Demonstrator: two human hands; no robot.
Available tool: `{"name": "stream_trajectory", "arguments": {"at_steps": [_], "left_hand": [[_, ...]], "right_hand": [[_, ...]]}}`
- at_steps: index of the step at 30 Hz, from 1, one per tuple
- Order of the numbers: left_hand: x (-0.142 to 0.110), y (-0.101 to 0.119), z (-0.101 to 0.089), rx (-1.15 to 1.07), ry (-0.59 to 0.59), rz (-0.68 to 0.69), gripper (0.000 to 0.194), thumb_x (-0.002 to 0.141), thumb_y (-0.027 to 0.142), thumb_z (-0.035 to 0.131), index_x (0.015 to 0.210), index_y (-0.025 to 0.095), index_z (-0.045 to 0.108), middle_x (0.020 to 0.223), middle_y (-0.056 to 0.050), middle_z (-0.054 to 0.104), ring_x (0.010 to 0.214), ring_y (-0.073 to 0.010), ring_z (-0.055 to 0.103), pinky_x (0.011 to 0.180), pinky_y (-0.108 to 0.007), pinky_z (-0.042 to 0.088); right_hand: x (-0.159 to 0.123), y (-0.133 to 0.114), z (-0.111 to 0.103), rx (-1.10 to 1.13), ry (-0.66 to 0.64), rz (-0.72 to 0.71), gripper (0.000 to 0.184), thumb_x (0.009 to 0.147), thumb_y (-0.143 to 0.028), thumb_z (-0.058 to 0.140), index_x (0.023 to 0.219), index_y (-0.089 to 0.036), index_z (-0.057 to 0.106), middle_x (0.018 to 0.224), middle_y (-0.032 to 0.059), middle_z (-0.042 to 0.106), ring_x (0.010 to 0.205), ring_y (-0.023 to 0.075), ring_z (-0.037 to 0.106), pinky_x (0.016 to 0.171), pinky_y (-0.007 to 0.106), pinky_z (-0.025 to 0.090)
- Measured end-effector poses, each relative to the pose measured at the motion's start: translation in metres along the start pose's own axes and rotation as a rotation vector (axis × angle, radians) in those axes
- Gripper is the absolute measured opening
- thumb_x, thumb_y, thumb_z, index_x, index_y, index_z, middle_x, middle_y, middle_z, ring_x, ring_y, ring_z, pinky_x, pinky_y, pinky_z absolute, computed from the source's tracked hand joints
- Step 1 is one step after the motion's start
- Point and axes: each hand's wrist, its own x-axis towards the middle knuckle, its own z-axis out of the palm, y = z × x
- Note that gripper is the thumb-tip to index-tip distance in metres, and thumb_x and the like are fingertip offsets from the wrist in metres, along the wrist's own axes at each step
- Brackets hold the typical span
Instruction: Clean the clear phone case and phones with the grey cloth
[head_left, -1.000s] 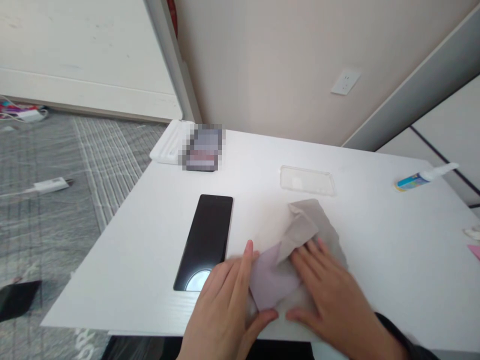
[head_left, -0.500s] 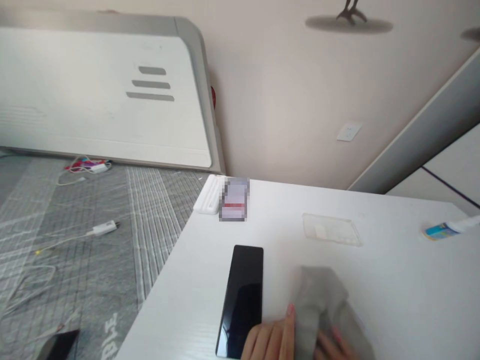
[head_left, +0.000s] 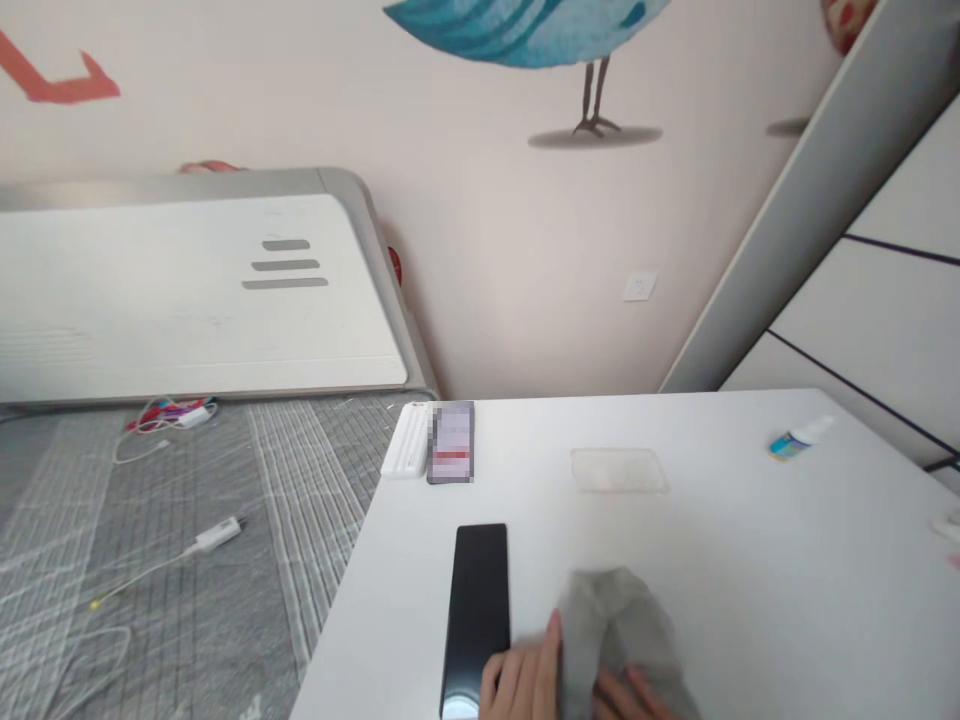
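A grey cloth (head_left: pixel 626 610) lies bunched on the white table near its front edge. My right hand (head_left: pixel 628 695) grips the cloth from the near side, its fingers bent and partly covered by the folds. My left hand (head_left: pixel 525 680) sits against the cloth's left edge, fingers curled close together and the foremost one reaching along that edge. Whatever the left hand holds is hidden. Just left of it a black smartphone (head_left: pixel 480 600) lies flat, screen up, its lower right side close to the fingers.
On the white table (head_left: pixel 750 560) lie a clear phone case (head_left: pixel 619 470), a small spray bottle (head_left: pixel 799 440) on its side, a blurred-out phone (head_left: pixel 452 445) and a white flat case (head_left: pixel 406 440). To the left, a bed (head_left: pixel 225 620) carries a charger (head_left: pixel 217 535) with its cable.
The view has tilted up, so more wall shows and the table items appear smaller. Both hands remain at the cloth, whose folds have shifted slightly. The black phone stays on the table.
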Motion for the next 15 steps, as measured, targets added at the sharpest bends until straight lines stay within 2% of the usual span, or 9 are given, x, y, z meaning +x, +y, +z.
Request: {"name": "stream_trajectory", "arguments": {"at_steps": [2, 4, 5, 7, 8, 9, 10, 14, 15], "left_hand": [[0.004, -0.001, -0.01, -0.021, -0.091, 0.021, 0.06, 0.112, 0.041, 0.026, 0.166, 0.016, 0.022, 0.087, -0.004, 0.078, 0.071, -0.0189, 0.07, 0.073, -0.035, 0.046], [0.007, -0.006, -0.021, -0.048, -0.231, 0.065, 0.085, 0.103, 0.071, 0.025, 0.165, 0.013, 0.024, 0.108, -0.01, 0.079, 0.087, -0.0231, 0.073, 0.081, -0.037, 0.049], [0.009, -0.009, -0.027, -0.052, -0.292, 0.087, 0.088, 0.102, 0.073, 0.031, 0.165, 0.012, 0.023, 0.114, -0.011, 0.079, 0.093, -0.0239, 0.074, 0.084, -0.037, 0.05], [0.012, -0.014, -0.035, -0.049, -0.367, 0.126, 0.094, 0.1, 0.074, 0.039, 0.166, 0.01, 0.017, 0.118, -0.012, 0.078, 0.096, -0.0242, 0.075, 0.085, -0.037, 0.051], [0.013, -0.017, -0.037, -0.043, -0.389, 0.144, 0.094, 0.1, 0.072, 0.039, 0.167, 0.01, 0.015, 0.12, -0.012, 0.078, 0.096, -0.0237, 0.075, 0.085, -0.037, 0.052], [0.014, -0.019, -0.038, -0.033, -0.402, 0.155, 0.091, 0.103, 0.068, 0.038, 0.167, 0.01, 0.012, 0.121, -0.012, 0.078, 0.097, -0.0231, 0.076, 0.086, -0.037, 0.052], [0.014, -0.021, -0.039, -0.024, -0.411, 0.164, 0.089, 0.104, 0.066, 0.038, 0.167, 0.01, 0.01, 0.122, -0.012, 0.078, 0.097, -0.0228, 0.076, 0.087, -0.038, 0.052], [0.012, -0.027, -0.038, 0.016, -0.465, 0.19, 0.103, 0.097, 0.072, 0.049, 0.167, 0.008, 0.009, 0.123, -0.011, 0.078, 0.105, -0.0261, 0.076, 0.094, -0.042, 0.053], [0.011, -0.029, -0.038, 0.021, -0.477, 0.203, 0.1, 0.099, 0.069, 0.048, 0.167, 0.008, 0.007, 0.122, -0.011, 0.078, 0.104, -0.0258, 0.076, 0.093, -0.041, 0.053]], "right_hand": [[0.0, -0.004, -0.007, -0.025, -0.038, 0.013, 0.037, 0.109, -0.034, 0.049, 0.142, -0.029, 0.063, 0.131, 0.0001, 0.075, 0.116, 0.0171, 0.072, 0.101, 0.027, 0.055], [-0.003, -0.006, -0.019, -0.15, -0.08, 0.314, 0.056, 0.103, -0.048, 0.058, 0.147, -0.013, 0.058, 0.138, 0.0136, 0.07, 0.123, 0.0283, 0.069, 0.104, 0.038, 0.053], [-0.003, -0.006, -0.024, -0.193, -0.077, 0.405, 0.066, 0.101, -0.055, 0.059, 0.147, -0.008, 0.057, 0.139, 0.0183, 0.069, 0.125, 0.0329, 0.067, 0.105, 0.043, 0.051], [-0.003, -0.007, -0.033, -0.118, -0.116, 0.297, 0.064, 0.105, -0.053, 0.053, 0.151, -0.009, 0.053, 0.143, 0.0145, 0.067, 0.133, 0.0321, 0.062, 0.112, 0.044, 0.046], [-0.001, -0.007, -0.036, -0.059, -0.072, 0.138, 0.05, 0.108, -0.044, 0.05, 0.149, -0.016, 0.056, 0.137, 0.0064, 0.072, 0.129, 0.0241, 0.064, 0.111, 0.036, 0.046], [0.001, -0.007, -0.037, -0.016, -0.082, 0.056, 0.042, 0.111, -0.038, 0.048, 0.149, -0.024, 0.055, 0.138, -0.0027, 0.071, 0.13, 0.0146, 0.063, 0.112, 0.026, 0.044], [0.003, -0.006, -0.038, 0.008, -0.102, 0.057, 0.042, 0.111, -0.036, 0.048, 0.151, -0.025, 0.053, 0.143, -0.0035, 0.068, 0.133, 0.0131, 0.061, 0.115, 0.025, 0.041], [0.009, -0.001, -0.027, 0.077, -0.178, 0.341, 0.085, 0.097, -0.067, 0.059, 0.157, -0.009, 0.044, 0.154, 0.0166, 0.057, 0.145, 0.034, 0.05, 0.124, 0.049, 0.033], [0.011, -0.001, -0.023, 0.107, -0.135, 0.272, 0.069, 0.101, -0.057, 0.059, 0.152, -0.011, 0.052, 0.143, 0.0148, 0.067, 0.14, 0.0324, 0.056, 0.123, 0.048, 0.034]]}}
